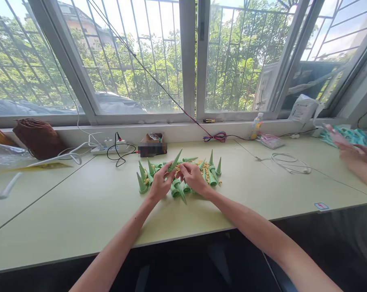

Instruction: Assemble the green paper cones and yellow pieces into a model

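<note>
My left hand is closed around a green plastic cone-shaped spike, its tip pointing up and to the right. Close beside its lower end, the fingers of my right hand are pinched together; what they hold, if anything, is too small to make out. More green spikes surround both hands: some stand upright on wide collars, like the one at the left, and others lie on their sides, such as the spike in front. Small tan pieces are heaped among them, partly hidden by my hands.
Behind the pile sit an open small box and a power strip. A coiled white cable lies to the right. Another person's hands hold something pink near teal bags. A bottle stands by the window.
</note>
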Demonstrator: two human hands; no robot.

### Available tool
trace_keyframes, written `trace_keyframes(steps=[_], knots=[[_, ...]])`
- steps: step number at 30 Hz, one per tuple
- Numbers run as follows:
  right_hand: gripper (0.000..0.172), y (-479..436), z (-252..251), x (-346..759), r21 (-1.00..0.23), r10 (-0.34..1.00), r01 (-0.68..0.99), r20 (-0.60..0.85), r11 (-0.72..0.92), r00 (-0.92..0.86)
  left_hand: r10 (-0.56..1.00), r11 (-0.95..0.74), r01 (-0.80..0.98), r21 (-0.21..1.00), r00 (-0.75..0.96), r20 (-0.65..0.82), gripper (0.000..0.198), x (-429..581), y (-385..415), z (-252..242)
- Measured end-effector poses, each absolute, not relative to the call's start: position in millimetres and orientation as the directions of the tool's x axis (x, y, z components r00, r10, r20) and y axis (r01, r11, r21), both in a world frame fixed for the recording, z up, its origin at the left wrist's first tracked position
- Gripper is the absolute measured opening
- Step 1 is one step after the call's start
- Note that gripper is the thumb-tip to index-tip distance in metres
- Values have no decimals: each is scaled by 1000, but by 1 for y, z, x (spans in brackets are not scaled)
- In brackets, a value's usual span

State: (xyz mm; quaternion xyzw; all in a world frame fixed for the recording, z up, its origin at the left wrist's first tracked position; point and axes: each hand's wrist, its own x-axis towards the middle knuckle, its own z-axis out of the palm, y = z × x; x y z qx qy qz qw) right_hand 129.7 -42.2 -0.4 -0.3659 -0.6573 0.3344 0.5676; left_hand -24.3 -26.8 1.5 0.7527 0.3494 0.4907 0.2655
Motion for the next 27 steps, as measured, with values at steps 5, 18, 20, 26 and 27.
trace_keyframes(steps=[5, 18, 20, 26, 27], knots=[[35, -44, 0, 128, -855, 852, 46, 509, 517, -123, 809, -557, 137, 819, 313, 498, 42, -23, -30, 8], [26, -52, 5, 126, -834, 836, 108, 521, 541, -172, 814, -529, 99, 843, 341, 471, 34, -22, -28, 8], [27, -51, 5, 127, -838, 839, 99, 517, 536, -171, 825, -520, 118, 846, 323, 463, 34, -22, -30, 8], [31, -48, 3, 126, -851, 843, 44, 510, 524, -170, 840, -532, 218, 818, 254, 479, 33, -25, -31, 8], [31, -48, 3, 126, -852, 843, 35, 510, 522, -170, 838, -538, 235, 809, 246, 486, 33, -26, -30, 8]])
